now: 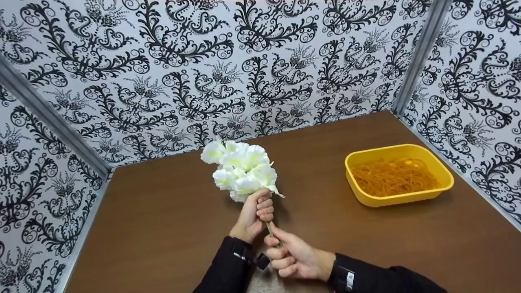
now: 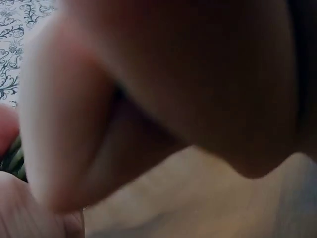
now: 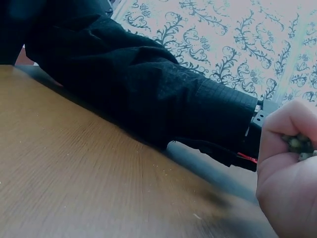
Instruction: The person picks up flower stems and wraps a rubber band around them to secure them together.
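Note:
A bunch of white flowers (image 1: 244,169) with ruffled petals and yellow-green centres is held tilted above the brown table. My left hand (image 1: 253,215) grips its stems just under the blooms. Lower down, my right hand (image 1: 296,254) pinches the stems (image 1: 269,228) between thumb and curled fingers. In the right wrist view, the cut ends of several green stems (image 3: 299,144) poke out of the right hand (image 3: 287,193). Blurred fingers of the left hand (image 2: 64,114) fill much of the left wrist view, with a bit of green stem at its left edge.
A yellow plastic basket (image 1: 370,200) holding a tangle of orange-brown strands stands on the table (image 1: 163,219) at the right. Black-and-white patterned walls (image 1: 195,61) with grey metal edging enclose the table at the back and both sides.

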Tool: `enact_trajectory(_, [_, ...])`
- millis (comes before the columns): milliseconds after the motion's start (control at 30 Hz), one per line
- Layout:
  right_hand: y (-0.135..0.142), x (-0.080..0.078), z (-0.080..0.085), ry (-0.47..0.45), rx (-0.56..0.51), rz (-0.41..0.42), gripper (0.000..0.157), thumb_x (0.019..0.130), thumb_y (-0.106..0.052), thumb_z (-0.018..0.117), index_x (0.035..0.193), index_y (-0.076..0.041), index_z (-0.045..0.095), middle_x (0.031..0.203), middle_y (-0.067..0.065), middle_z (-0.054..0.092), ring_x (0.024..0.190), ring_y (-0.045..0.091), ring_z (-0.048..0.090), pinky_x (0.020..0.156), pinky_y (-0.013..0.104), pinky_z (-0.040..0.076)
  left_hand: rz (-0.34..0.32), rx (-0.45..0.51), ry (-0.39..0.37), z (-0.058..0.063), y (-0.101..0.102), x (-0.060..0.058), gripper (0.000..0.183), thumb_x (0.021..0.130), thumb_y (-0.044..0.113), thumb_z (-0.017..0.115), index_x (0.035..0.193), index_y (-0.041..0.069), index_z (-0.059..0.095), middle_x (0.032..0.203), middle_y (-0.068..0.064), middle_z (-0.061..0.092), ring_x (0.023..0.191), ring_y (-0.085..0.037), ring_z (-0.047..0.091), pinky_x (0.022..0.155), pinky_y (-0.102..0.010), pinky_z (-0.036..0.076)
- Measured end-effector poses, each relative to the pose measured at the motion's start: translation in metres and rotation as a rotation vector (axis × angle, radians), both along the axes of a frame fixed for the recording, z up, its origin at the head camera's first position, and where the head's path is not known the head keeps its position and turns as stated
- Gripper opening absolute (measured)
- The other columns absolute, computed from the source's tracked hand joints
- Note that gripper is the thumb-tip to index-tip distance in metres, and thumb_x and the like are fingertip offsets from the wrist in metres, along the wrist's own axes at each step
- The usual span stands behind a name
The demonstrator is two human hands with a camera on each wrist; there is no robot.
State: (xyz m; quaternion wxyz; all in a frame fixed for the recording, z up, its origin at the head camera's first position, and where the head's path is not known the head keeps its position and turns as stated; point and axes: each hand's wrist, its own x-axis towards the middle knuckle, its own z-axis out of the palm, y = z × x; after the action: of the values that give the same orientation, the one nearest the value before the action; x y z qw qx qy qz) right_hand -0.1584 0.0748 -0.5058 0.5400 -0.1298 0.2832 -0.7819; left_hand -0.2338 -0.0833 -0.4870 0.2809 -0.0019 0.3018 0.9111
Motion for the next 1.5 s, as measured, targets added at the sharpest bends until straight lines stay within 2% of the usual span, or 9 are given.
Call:
enact_trajectory(233, [-0.001,-0.001,-0.003,0.048,0.007,0.005,0.044,0.108,-0.055,0.019,0.089,-0.024,0.044,0.065,-0.010,0.023,0.047,0.000,0.024,0.043,0.012,0.021,0.035,0.055,0.005,0.002,-0.005,-0.002,0.043,0.106,0.017,0.034,0.063,0.020,0.034,0.048,0.012,0.034,0.036,0.002,0.030,0.034,-0.011,0.020])
enact_trajectory(367, [0.004,-0.002,-0.003,0.165,0.125,0.030,0.040,0.108,-0.054,0.026,0.103,-0.021,0.046,0.071,-0.009,0.039,0.051,0.001,0.040,0.045,0.014,0.036,0.050,0.078,-0.007,0.002,-0.013,-0.006,0.044,0.106,0.017,0.031,0.061,0.020,0.031,0.048,0.012,0.032,0.037,0.002,0.024,0.034,-0.011,0.017])
enact_trajectory(500, [0.022,-0.010,0.005,0.404,0.319,0.060,0.041,0.108,-0.047,0.039,0.126,-0.011,0.049,0.090,0.006,0.066,0.060,0.012,0.064,0.046,0.026,0.055,0.091,0.097,-0.008,-0.003,-0.022,-0.011,0.044,0.104,0.015,0.032,0.060,0.020,0.031,0.047,0.012,0.032,0.037,0.002,0.021,0.033,-0.011,0.015])
enact_trajectory(633, [0.055,-0.030,0.032,0.755,0.518,0.056,0.041,0.107,-0.042,0.047,0.137,-0.015,0.051,0.101,0.017,0.072,0.063,0.022,0.070,0.049,0.037,0.059,0.107,0.092,0.001,-0.010,-0.028,-0.014,0.044,0.103,0.014,0.031,0.060,0.020,0.032,0.047,0.012,0.031,0.038,0.001,0.021,0.033,-0.011,0.017])
enact_trajectory(767, [0.095,-0.053,0.071,1.082,0.661,-0.077,0.033,0.108,-0.038,0.047,0.134,-0.021,0.056,0.096,0.017,0.071,0.062,0.027,0.068,0.052,0.047,0.060,0.091,0.076,0.009,-0.018,-0.029,-0.016,0.044,0.103,0.014,0.030,0.060,0.020,0.034,0.047,0.012,0.032,0.038,0.001,0.022,0.033,-0.011,0.019])
enact_trajectory(867, [0.126,-0.067,0.092,1.306,0.824,-0.278,0.030,0.107,-0.037,0.049,0.130,-0.021,0.060,0.093,0.011,0.070,0.061,0.024,0.067,0.055,0.045,0.060,0.092,0.076,0.020,-0.023,-0.028,-0.017,0.044,0.103,0.014,0.031,0.059,0.020,0.034,0.047,0.011,0.034,0.038,0.000,0.025,0.033,-0.012,0.021])
enact_trajectory(1033, [0.172,-0.091,0.098,1.578,1.222,-0.510,0.032,0.106,-0.036,0.054,0.124,-0.012,0.066,0.089,0.000,0.069,0.065,0.010,0.061,0.069,0.039,0.057,0.106,0.063,0.050,-0.026,-0.026,-0.018,0.045,0.103,0.013,0.033,0.059,0.021,0.034,0.048,0.011,0.034,0.038,0.000,0.026,0.034,-0.013,0.021])
enact_trajectory(1300, [0.216,-0.122,0.066,1.551,1.473,-0.409,0.043,0.102,-0.028,0.060,0.128,0.006,0.061,0.114,0.024,0.069,0.093,0.036,0.068,0.090,0.059,0.052,0.097,0.050,0.059,-0.028,-0.025,-0.018,0.045,0.103,0.014,0.033,0.058,0.021,0.033,0.049,0.011,0.034,0.039,0.000,0.026,0.036,-0.012,0.021])
enact_trajectory(1500, [0.226,-0.139,0.041,1.448,1.476,-0.395,0.034,0.099,-0.024,0.066,0.120,0.003,0.064,0.094,0.014,0.071,0.073,0.022,0.066,0.066,0.041,0.055,0.090,0.034,0.042,-0.029,-0.022,-0.017,0.044,0.103,0.013,0.035,0.060,0.020,0.033,0.050,0.011,0.033,0.039,0.000,0.031,0.036,-0.013,0.022])
